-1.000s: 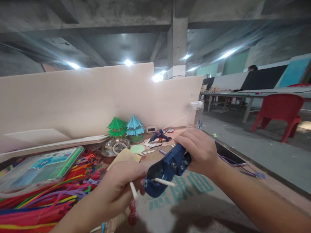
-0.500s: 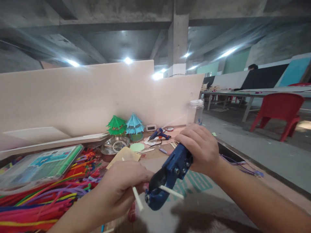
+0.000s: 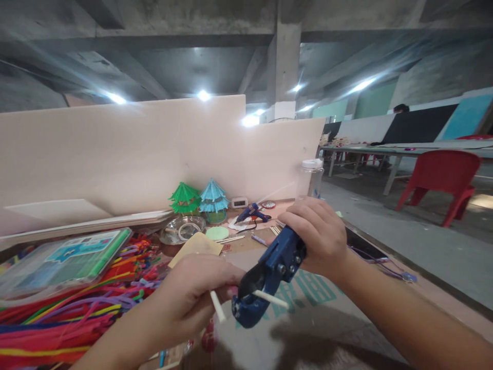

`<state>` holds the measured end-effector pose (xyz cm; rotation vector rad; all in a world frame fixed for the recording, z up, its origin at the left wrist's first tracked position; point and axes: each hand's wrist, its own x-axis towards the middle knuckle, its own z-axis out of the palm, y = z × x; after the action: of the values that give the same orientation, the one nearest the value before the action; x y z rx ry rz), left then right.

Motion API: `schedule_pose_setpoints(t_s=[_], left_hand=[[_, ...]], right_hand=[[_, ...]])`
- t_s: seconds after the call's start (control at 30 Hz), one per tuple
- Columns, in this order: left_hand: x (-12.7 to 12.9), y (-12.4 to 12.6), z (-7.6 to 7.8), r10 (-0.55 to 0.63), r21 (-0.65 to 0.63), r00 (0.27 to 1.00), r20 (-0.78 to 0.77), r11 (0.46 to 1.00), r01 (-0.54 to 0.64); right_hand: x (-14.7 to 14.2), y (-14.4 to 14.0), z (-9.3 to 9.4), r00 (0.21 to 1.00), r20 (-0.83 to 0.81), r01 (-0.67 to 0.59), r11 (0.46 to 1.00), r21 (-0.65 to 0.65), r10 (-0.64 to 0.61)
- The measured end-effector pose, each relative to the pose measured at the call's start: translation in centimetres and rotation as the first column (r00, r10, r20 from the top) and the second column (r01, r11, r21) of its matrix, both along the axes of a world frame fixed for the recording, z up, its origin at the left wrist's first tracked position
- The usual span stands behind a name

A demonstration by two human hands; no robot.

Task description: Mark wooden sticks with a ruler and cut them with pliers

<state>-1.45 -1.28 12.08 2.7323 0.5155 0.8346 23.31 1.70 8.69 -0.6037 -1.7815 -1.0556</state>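
My right hand (image 3: 318, 234) grips the handles of a blue cutting tool (image 3: 269, 272) held above the table. Its curved jaw is closed around a thin white stick (image 3: 269, 298) whose free end points right. My left hand (image 3: 192, 300) pinches a white stick (image 3: 217, 307) just left of the jaw; whether it is the same stick or a separate piece I cannot tell. Both hands hover over a grey sheet with teal lettering (image 3: 308, 295).
Colourful pipe cleaners (image 3: 77, 318) and a clear plastic case (image 3: 61, 262) lie at left. Green (image 3: 185, 199) and blue (image 3: 212, 198) paper trees, a metal dish (image 3: 183, 231), a glue gun (image 3: 250, 213) and a plastic jar (image 3: 311, 177) stand by the cream partition. A red chair (image 3: 442, 180) stands at right.
The tool rose slightly and the stick in its jaw tilted; both hands stayed almost in place, keeping their grips.
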Motion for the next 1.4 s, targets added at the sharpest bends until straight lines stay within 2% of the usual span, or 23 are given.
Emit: schedule_pose_setpoints(t_s=[0.27, 0.43, 0.57, 0.7, 0.8, 0.93, 0.97, 1.0, 1.03, 1.07, 1.1, 1.17, 1.2, 1.23, 1.27, 1.3, 1.37, 1.4], left_hand=[[-0.2, 0.3, -0.2, 0.01, 0.029, 0.999, 0.031, 1.0, -0.011], [0.2, 0.4, -0.3, -0.009, -0.108, 0.998, 0.067, 0.994, 0.017], [0.6, 0.9, -0.9, 0.059, -0.228, 0.995, 0.081, 0.973, -0.039], [0.7, 1.6, -1.4, 0.082, -0.245, 0.988, 0.129, 0.968, -0.049], [0.9, 1.6, -1.6, 0.081, -0.263, 0.987, 0.137, 0.964, -0.042], [1.2, 1.3, -1.8, 0.129, -0.305, 0.984, 0.127, 0.948, -0.085], [1.3, 1.5, -1.8, 0.166, -0.327, 0.974, 0.151, 0.939, -0.109], [1.2, 1.7, -1.8, 0.221, -0.352, 0.96, 0.173, 0.924, -0.149], [1.1, 2.1, -1.7, 0.291, -0.364, 0.94, 0.177, 0.907, -0.212], [1.0, 2.5, -1.6, 0.366, -0.36, 0.916, 0.167, 0.887, -0.289], [0.8, 2.9, -1.5, 0.435, -0.339, 0.889, 0.143, 0.865, -0.369], [0.6, 3.8, -1.2, 0.525, -0.269, 0.847, 0.086, 0.831, -0.487], [0.5, 4.2, -1.1, 0.545, -0.246, 0.836, 0.063, 0.82, -0.517], [0.4, 4.4, -1.1, 0.557, -0.235, 0.829, 0.047, 0.813, -0.533], [0.4, 4.5, -1.1, 0.567, -0.236, 0.823, 0.04, 0.805, -0.544], [0.4, 4.5, -1.1, 0.598, -0.215, 0.801, 0.026, 0.786, -0.579], [0.5, 4.3, -1.2, 0.708, -0.089, 0.706, -0.021, 0.702, -0.706], [0.4, 4.2, -1.2, 0.765, 0.002, 0.642, -0.043, 0.643, -0.766]], right_hand=[[-0.1, 0.0, -0.1, 0.999, 0.019, -0.027, 0.999, -0.022, 0.027], [-0.1, 0.4, -0.5, 0.999, 0.009, -0.048, 0.995, -0.088, 0.049], [-0.1, 0.9, -0.7, 0.999, -0.032, -0.02, 0.989, -0.146, 0.016], [-0.1, 1.1, -0.7, 0.999, -0.033, 0.015, 0.981, -0.194, -0.022], [0.2, 1.3, -1.0, 1.0, -0.011, -0.005, 0.97, -0.245, 0.002], [0.1, 1.4, -1.3, 0.998, -0.032, -0.066, 0.919, -0.389, 0.058], [-0.3, 1.3, -1.3, 0.997, -0.062, -0.078, 0.879, -0.471, 0.055], [-0.8, 1.1, -1.3, 0.993, -0.103, -0.102, 0.807, -0.582, 0.05], [-1.5, 0.9, -1.3, 0.987, -0.152, -0.141, 0.696, -0.704, 0.046], [-2.2, 0.7, -1.3, 0.976, -0.213, -0.202, 0.542, -0.816, 0.042], [-2.9, 0.4, -1.4, 0.958, -0.28, -0.281, 0.359, -0.89, 0.057], [-4.2, 0.1, -1.6, 0.9, -0.43, -0.433, 0.021, -0.901, 0.074], [-4.6, 0.1, -1.9, 0.867, -0.492, -0.482, -0.119, -0.868, 0.078], [-4.9, 0.2, -2.2, 0.84, -0.538, -0.515, -0.206, -0.832, 0.071], [-5.0, 0.3, -2.5, 0.822, -0.566, -0.539, -0.237, -0.808, 0.057], [-5.0, 0.6, -2.9, 0.814, -0.58, -0.56, -0.221, -0.799, 0.035], [-4.9, 1.2, -3.7, 0.776, -0.629, -0.628, -0.134, -0.767, -0.038], [-4.7, 1.5, -4.0, 0.728, -0.681, -0.686, -0.113, -0.719, -0.08]])
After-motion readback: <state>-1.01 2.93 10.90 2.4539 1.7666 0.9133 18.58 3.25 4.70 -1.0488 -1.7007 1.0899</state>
